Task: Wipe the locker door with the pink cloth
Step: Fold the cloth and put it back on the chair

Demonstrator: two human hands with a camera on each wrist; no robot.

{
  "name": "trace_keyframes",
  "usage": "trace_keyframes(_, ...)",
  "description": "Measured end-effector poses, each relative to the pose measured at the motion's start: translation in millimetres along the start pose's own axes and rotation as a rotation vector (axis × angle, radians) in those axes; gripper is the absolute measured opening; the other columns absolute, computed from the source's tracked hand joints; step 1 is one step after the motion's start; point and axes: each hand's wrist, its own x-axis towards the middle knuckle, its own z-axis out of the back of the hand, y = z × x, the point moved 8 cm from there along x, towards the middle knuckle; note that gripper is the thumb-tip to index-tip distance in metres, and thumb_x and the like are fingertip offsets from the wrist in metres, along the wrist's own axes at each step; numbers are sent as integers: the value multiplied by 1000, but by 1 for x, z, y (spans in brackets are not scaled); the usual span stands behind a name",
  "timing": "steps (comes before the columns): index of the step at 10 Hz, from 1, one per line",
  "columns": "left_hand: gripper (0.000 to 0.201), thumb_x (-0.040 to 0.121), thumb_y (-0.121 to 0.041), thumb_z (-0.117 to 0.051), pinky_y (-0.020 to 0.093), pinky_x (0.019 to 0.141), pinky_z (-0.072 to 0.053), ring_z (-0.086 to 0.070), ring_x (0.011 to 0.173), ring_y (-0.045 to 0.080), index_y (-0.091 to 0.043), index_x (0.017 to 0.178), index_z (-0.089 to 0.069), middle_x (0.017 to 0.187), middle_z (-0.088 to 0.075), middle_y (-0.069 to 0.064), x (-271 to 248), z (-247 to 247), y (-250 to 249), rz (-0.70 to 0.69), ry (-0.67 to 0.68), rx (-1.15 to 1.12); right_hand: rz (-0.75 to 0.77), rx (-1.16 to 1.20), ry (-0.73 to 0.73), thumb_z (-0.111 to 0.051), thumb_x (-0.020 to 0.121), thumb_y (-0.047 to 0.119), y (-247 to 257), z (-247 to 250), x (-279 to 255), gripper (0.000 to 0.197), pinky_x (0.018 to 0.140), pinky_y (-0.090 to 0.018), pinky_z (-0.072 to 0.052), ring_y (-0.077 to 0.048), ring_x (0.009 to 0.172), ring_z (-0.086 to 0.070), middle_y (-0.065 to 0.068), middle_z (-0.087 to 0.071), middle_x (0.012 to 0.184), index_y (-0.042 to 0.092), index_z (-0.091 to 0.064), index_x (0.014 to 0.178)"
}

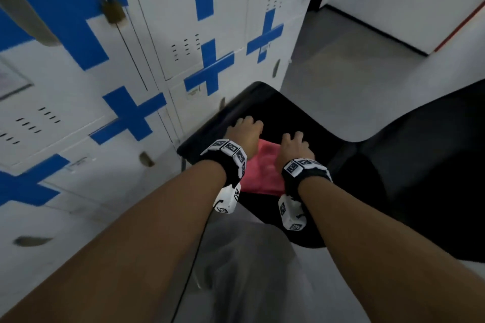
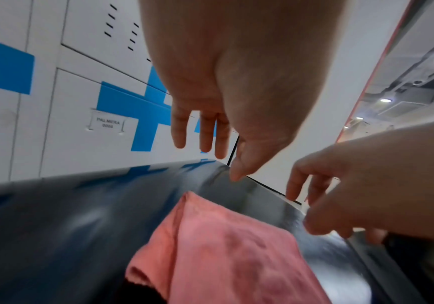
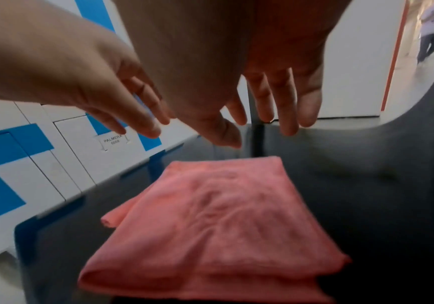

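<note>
Both our forearms fill the lower frame, our left hand point(image 1: 245, 130) and right hand point(image 1: 295, 145) hovering with loosely spread fingers, holding nothing, above the folded pink cloth point(image 3: 218, 222) on the black chair seat point(image 1: 294, 118). White lockers point(image 1: 147, 42) with blue crosses occupy the upper left.

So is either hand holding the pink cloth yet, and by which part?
No. The pink cloth lies folded on the black chair seat; the left hand and right hand hang open above it, fingers clear.
</note>
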Motion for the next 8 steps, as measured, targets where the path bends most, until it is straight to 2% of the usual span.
trace_keyframes(1, 34, 94, -11, -53, 44, 97, -43, -48, 124, 31, -14, 128, -57, 132, -50, 11, 5, -21, -2, -45, 3, 119, 42, 8, 117, -46, 95, 20, 13, -34, 10, 41, 86, -43, -47, -35, 120, -51, -15, -41, 137, 9, -42, 134)
trace_keyframes(2, 44, 97, -22, -53, 45, 104, -41, -42, 135, 33, -14, 140, -52, 143, -45, 13, 5, -54, 3, -88, 155, 148, 169, -44, 222, -46, 97, 24, 31, -56, 15, 50, 101, -43, -40, -36, 131, -39, -18, -34, 145, 9, -35, 144)
trace_keyframes(3, 67, 96, -37, -59, 50, 109, -43, -31, 146, 34, -19, 155, -34, 157, -32, 14, 4, -86, 11, -90, 238, 160, 149, -41, 193, -61, 86, 39, 36, -74, 27, 67, 97, -43, -43, -37, 126, -43, -17, -33, 145, 13, -35, 143)
trace_keyframes(4, 69, 99, -37, -57, 50, 105, -46, -27, 148, 33, -17, 158, -26, 160, -25, 14, 7, -96, 16, -94, 221, 200, 152, -35, 208, -61, 76, 54, 42, -92, 39, 80, 97, -47, -41, -39, 125, -41, -15, -32, 146, 21, -35, 143)
trace_keyframes(5, 74, 94, -42, -63, 48, 97, -50, -31, 145, 30, -16, 156, -30, 157, -30, 11, 9, -89, 21, -135, 166, 204, 152, -61, 215, -60, 77, 54, 43, -91, 42, 79, 99, -48, -41, -39, 126, -40, -15, -34, 145, 21, -33, 143)
trace_keyframes(6, 72, 90, -44, -66, 47, 99, -50, -35, 144, 29, -19, 151, -38, 157, -33, 8, -6, -83, 28, -140, 211, 197, 144, -86, 234, -56, 86, 46, 51, -65, 17, 73, 103, -45, -38, -40, 131, -36, -18, -28, 151, 14, -30, 146)
trace_keyframes(7, 61, 89, -41, -66, 47, 104, -47, -44, 137, 30, -21, 144, -49, 151, -43, 7, -31, -53, 47, -112, 172, 157, 225, -64, 239, -50, 93, 46, 72, -32, -16, 71, 110, -43, -30, -38, 136, -30, -18, -27, 151, 8, -25, 148)
trace_keyframes(8, 74, 87, -43, -72, 48, 108, -43, -42, 137, 32, -19, 150, -42, 153, -40, 10, -74, -6, 76, -4, 146, 162, 300, 13, 172, -45, 96, 35, 92, -6, -43, 54, 108, -42, -33, -38, 129, -39, -20, -38, 143, 5, -34, 141)
